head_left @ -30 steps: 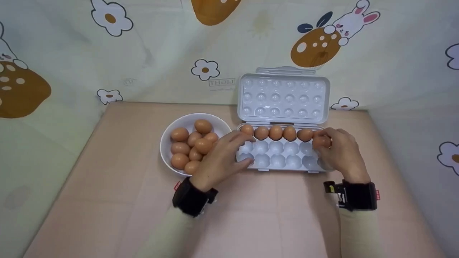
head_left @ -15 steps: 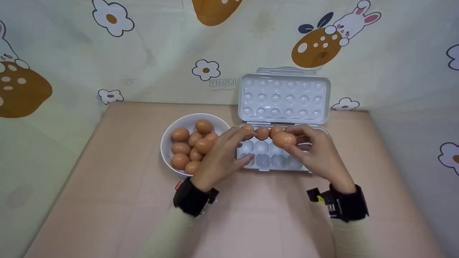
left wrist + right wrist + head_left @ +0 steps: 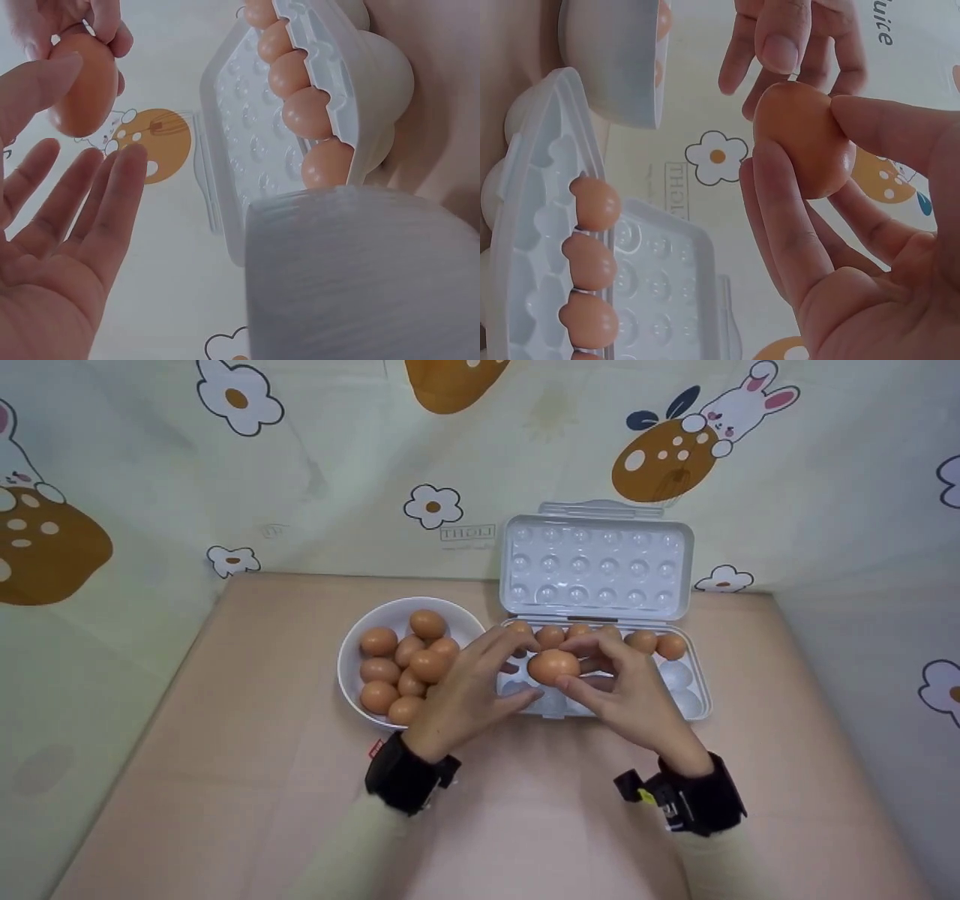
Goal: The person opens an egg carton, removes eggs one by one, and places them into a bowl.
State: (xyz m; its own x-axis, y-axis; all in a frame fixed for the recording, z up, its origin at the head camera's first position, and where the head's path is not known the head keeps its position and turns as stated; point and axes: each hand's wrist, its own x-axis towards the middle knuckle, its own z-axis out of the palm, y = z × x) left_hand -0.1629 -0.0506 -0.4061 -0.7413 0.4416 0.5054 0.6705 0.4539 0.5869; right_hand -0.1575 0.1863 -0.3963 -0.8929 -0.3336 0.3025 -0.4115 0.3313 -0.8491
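Note:
My right hand (image 3: 634,686) pinches a brown egg (image 3: 553,667) between thumb and fingers, lifted over the egg box (image 3: 697,709). Facing it, my left hand (image 3: 465,690) is spread, fingers extended and thumb apart. In the left wrist view the left thumb (image 3: 45,86) overlaps the held egg. The right wrist view shows the egg (image 3: 802,139) with the left fingertips right at its far end. Brown eggs (image 3: 671,646) line the back row of the box, partly hidden by my hands. Its front cups hold none where they show.
Left of the box stands a white bowl (image 3: 346,682) with several brown eggs (image 3: 379,670), its right side hidden behind my left hand. The box lid (image 3: 596,562) stands raised at the back, near the patterned cloth backdrop (image 3: 337,472). Everything rests on a pinkish table cover (image 3: 247,780).
My right hand, with the egg, has moved left from the right end of the box to my left hand, uncovering the back row's right end. The left hand has stayed nearly still.

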